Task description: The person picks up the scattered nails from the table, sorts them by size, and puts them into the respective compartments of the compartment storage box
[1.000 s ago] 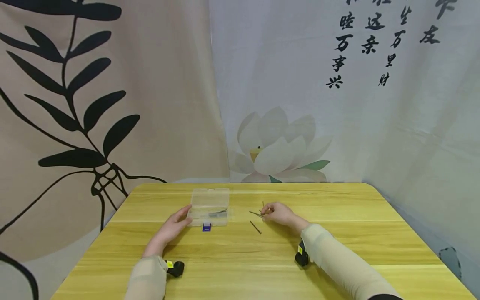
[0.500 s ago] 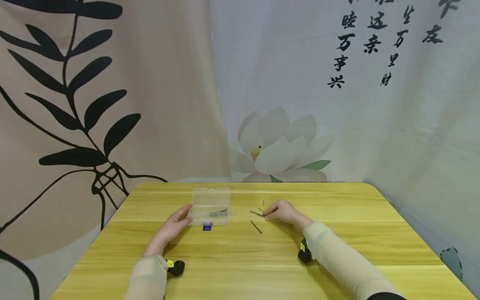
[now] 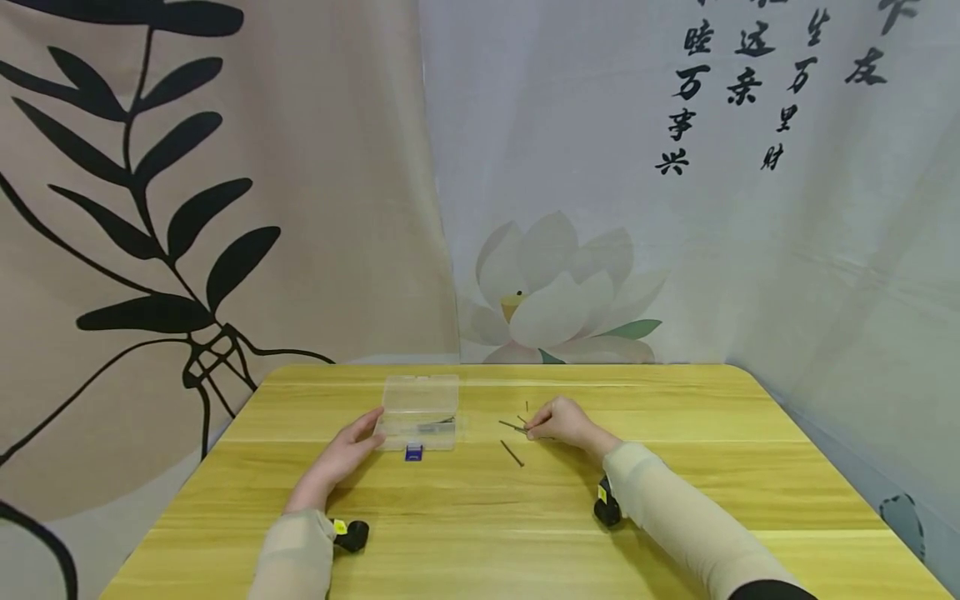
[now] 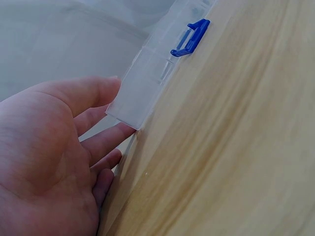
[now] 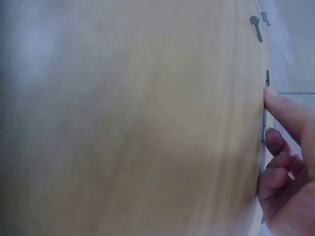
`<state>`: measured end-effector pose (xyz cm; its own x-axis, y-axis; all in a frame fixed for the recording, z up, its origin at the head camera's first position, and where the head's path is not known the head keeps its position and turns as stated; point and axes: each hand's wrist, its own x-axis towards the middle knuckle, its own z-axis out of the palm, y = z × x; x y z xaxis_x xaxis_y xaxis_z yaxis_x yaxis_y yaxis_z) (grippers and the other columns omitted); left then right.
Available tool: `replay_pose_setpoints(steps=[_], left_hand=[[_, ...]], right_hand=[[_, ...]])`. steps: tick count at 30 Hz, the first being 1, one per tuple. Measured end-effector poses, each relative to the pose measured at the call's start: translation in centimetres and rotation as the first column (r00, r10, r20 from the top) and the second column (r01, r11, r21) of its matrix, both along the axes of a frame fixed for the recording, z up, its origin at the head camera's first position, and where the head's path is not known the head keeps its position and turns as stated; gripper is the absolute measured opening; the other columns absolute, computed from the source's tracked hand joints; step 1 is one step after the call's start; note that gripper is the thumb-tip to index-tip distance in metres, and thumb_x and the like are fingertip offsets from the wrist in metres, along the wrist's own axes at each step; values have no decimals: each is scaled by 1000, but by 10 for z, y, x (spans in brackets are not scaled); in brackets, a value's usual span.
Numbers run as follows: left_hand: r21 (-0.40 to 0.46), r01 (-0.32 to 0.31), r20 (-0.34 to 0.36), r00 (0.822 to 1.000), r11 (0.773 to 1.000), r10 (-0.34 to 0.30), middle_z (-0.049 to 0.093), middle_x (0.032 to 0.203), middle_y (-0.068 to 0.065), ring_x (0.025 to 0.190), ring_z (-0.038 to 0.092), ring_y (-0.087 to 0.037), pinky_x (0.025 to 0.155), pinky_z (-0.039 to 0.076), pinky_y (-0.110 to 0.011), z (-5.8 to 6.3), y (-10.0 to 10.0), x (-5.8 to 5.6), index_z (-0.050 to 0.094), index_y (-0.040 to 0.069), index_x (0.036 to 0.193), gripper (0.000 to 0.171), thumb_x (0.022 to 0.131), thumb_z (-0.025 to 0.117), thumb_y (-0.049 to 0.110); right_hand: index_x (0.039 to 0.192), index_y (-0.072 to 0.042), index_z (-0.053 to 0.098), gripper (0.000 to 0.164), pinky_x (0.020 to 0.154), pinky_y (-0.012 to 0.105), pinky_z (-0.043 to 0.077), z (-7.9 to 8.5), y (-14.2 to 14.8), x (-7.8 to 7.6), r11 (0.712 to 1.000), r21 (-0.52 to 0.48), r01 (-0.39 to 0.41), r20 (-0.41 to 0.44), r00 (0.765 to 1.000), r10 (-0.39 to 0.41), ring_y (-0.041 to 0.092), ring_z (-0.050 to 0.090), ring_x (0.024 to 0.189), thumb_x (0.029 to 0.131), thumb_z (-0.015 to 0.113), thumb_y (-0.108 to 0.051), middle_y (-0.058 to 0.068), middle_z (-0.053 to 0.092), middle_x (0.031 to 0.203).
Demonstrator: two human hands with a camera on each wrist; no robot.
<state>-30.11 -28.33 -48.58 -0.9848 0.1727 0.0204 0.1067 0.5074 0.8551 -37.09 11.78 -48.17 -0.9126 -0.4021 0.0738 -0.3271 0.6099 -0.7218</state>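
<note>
A clear plastic box (image 3: 401, 443) with its lid (image 3: 422, 393) raised stands left of centre on the table, a few thin metal pieces inside. My left hand (image 3: 351, 450) holds its left end; in the left wrist view the thumb lies along one side and fingers reach behind the corner. To the box's right, my right hand (image 3: 564, 423) pinches a thin dark nail (image 5: 264, 123) low at the tabletop. Another nail (image 3: 512, 426) pokes out left of the fingertips. One more nail (image 3: 512, 453) lies apart, nearer the front.
A blue latch (image 4: 193, 38) sticks out from the box's front. Behind the fingertips a small thin nail (image 3: 527, 407) lies on the wooden table (image 3: 465, 533). A printed cloth (image 3: 570, 167) hangs behind the table's far edge.
My right hand has shifted slightly right from its place a second ago and still stays by the nails. My left hand and the box have stayed in place.
</note>
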Motion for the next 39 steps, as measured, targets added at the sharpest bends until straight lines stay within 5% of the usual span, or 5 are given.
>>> replay_pose_setpoints(steps=[19,27,33,39], left_hand=[[0,2,-10,1000,1000,-2,22,155,-24,142,18,-43,113,14,-58,1,-2,-4,24,7,154,58,103,48,21],[17,-8,-7,1000,1000,9,23,155,-24,142,19,-43,113,13,-58,-4,0,-3,25,7,154,57,103,49,20],[25,-6,-6,1000,1000,6,22,155,-24,142,18,-42,113,14,-58,-4,1,-1,25,7,154,57,103,48,20],[12,-11,-9,1000,1000,11,22,156,-23,142,18,-42,113,14,-58,-5,-1,-2,24,7,154,57,103,48,20]], right_hand=[[86,-7,77,6,65,27,51,4,-3,-6,999,-41,2,41,999,-1,14,61,81,86,71,-7,3,72,95],[94,-2,74,13,73,31,53,8,4,-12,997,-64,-46,47,998,49,16,61,86,93,61,-7,6,70,99],[100,4,70,18,86,39,52,18,6,-19,993,-93,-74,22,997,76,22,62,97,96,58,-10,10,69,103],[112,7,65,27,73,39,48,35,5,-25,988,-145,-51,76,995,63,27,56,88,100,55,-15,16,66,109]])
